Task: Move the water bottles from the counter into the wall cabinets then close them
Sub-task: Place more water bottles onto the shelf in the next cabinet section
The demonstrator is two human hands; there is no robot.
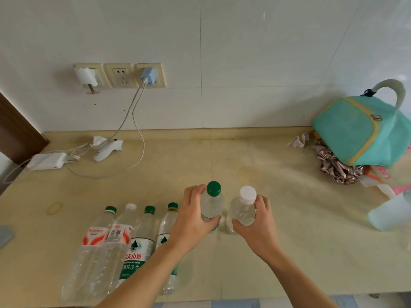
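Observation:
On the beige counter (278, 252) my left hand (193, 215) grips a clear water bottle with a green cap (212, 201). Right beside it, my right hand (255, 223) grips a clear bottle with a white cap (243, 207). Both bottles are upright. To their left stands a row of several more water bottles: a red-labelled one (93, 241), a white-capped red-labelled one (120, 232), a green-labelled one (139, 247) and another (166, 227) partly hidden behind my left forearm. No wall cabinet is in view.
A teal lunch bag (360, 130) with crumpled wrappers under it sits at the back right. A translucent cup (391, 213) stands at the right edge. A white power adapter (47, 161), cables and wall sockets (120, 75) are at the back left. A rubber band (54, 207) lies on the left.

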